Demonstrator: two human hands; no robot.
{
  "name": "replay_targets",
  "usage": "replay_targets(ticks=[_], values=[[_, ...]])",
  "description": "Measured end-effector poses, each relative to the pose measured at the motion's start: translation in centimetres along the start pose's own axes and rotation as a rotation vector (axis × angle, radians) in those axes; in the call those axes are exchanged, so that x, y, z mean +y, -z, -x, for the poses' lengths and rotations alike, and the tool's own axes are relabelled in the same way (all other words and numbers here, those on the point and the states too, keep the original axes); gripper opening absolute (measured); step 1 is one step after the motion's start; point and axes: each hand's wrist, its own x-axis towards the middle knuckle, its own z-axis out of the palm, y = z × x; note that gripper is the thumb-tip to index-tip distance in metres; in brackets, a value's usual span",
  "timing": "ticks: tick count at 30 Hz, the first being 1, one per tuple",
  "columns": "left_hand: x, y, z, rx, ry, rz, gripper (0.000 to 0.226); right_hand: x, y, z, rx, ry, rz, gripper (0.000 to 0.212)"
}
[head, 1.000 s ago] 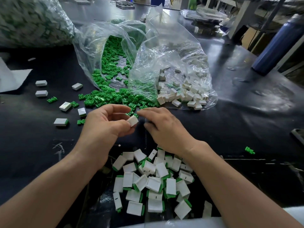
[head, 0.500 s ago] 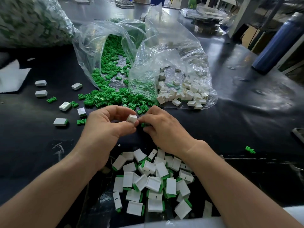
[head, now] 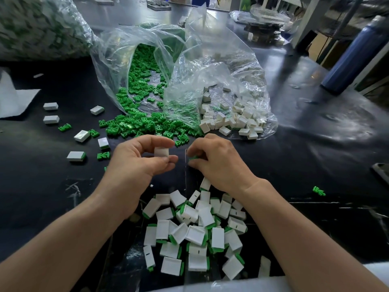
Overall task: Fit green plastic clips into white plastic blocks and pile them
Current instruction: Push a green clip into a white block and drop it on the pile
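Our left hand (head: 143,165) has a white block (head: 161,152) pinched between thumb and fingertips. Our right hand (head: 219,163) is curled round a green clip (head: 193,158), held just beside the block, not touching it. Right under our wrists sits the pile of finished blocks (head: 195,230), green edges poking out. Further out on the black table (head: 315,154), loose green clips (head: 143,125) spill from one clear bag (head: 109,57), and plain white blocks (head: 237,121) sit in the second bag (head: 221,76).
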Motion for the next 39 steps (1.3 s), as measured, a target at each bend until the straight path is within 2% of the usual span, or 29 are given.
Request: replay_targets(ticks=[6,10,12,16,28,34,39], values=[[-0.2,-0.1,0.0,-0.037,0.015,-0.055,0.021,-0.2,0.7,0.4,0.132,-0.030,-0.276,0.009],[-0.2,0.0,0.0,-0.039,0.007,-0.022,0.022,-0.7,0.8,0.8,0.131,-0.046,-0.502,0.018],[-0.3,-0.1,-0.1,-0.032,-0.001,-0.032,0.023,-1.1,0.8,1.0,0.126,-0.021,-0.534,0.021],[-0.3,-0.2,0.0,-0.040,-0.011,-0.052,0.021,-1.4,1.0,1.3,0.119,0.011,-0.530,0.027],[-0.1,-0.2,0.2,-0.055,-0.029,-0.039,0.016,-1.3,1.2,1.5,0.103,0.100,-0.345,0.015],[-0.1,-0.1,0.1,-0.053,-0.064,-0.060,0.015,-1.1,1.3,1.4,0.031,0.004,-0.340,0.004],[-0.1,0.0,0.1,-0.042,-0.084,-0.059,0.012,-1.2,1.3,1.6,-0.014,0.007,-0.289,0.014]])
